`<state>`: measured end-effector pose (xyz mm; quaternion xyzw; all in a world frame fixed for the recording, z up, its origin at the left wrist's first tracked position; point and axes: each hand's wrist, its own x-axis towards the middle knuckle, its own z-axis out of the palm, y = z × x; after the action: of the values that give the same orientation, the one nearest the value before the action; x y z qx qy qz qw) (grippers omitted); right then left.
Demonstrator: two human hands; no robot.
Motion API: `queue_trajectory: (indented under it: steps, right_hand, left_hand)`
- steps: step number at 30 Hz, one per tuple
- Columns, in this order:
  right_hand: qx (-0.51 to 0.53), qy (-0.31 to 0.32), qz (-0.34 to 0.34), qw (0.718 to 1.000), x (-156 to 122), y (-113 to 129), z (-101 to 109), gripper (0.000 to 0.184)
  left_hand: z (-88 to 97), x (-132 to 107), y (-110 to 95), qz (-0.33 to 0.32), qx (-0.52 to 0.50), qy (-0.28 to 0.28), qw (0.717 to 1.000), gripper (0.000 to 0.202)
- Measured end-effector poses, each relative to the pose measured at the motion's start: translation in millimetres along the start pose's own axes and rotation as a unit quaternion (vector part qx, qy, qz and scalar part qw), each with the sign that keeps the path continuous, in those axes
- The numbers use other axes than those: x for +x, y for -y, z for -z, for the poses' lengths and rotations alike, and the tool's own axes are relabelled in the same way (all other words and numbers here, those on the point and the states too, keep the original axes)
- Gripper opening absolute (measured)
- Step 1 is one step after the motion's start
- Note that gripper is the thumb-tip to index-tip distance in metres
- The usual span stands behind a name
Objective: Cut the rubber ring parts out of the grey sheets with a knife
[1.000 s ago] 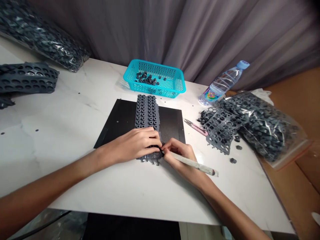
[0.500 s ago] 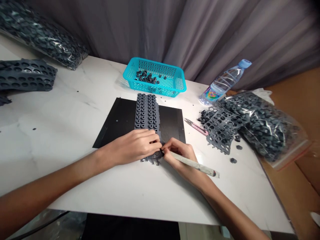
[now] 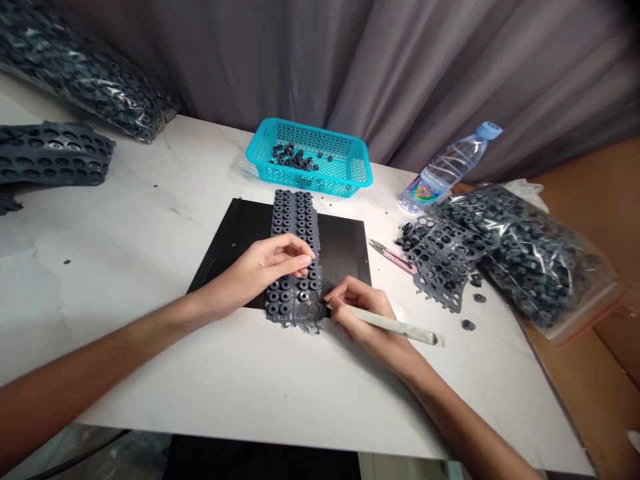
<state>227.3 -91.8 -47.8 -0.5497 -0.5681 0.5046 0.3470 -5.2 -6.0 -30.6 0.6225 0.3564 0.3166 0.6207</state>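
Observation:
A dark grey rubber sheet with rows of ring-shaped pieces lies lengthwise on a black mat. Several round holes without rings show at its near right end. Above the sheet hovers my left hand, thumb and fingertips pinched together; whatever is between them is hidden. Beside the sheet's near right edge, my right hand grips a pen-like tool with a pale, wrapped-looking handle. Its tip points toward the sheet and is too small to make out.
Behind the mat stands a turquoise basket with loose black pieces. To the right are thread snips, a perforated scrap sheet, a water bottle and a full bag. Another bag and folded sheet lie left.
My left hand has lifted off the near end of the sheet and moved up and away, uncovering rings and bare holes. My right hand stays almost in place with the tool.

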Motion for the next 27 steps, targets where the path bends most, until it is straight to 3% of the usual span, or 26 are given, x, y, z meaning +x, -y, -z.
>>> queue_trajectory:
  steps: [4, 8, 18, 27]
  right_hand:
    - [0.074, -0.026, -0.014, 0.997, 2.3, 0.8, 1.2, 0.009]
    - [0.078, -0.035, -0.010, 0.996, 3.5, 0.3, 1.0, 0.011]
    - [0.047, -0.036, 0.002, 0.998, 2.6, -1.2, -0.9, 0.016]
    - [0.039, -0.030, 0.005, 0.999, 1.9, -3.8, -1.2, 0.012]
  left_hand:
    - [2.2, -3.0, -5.4, 0.065, -0.063, 0.005, 0.996, 0.024]
    - [2.1, -4.6, -4.3, 0.108, -0.126, 0.033, 0.986, 0.025]
    - [8.2, -3.6, -2.7, 0.133, -0.147, 0.064, 0.978, 0.025]
    - [12.6, -2.1, -9.8, 0.137, -0.143, 0.053, 0.979, 0.026]
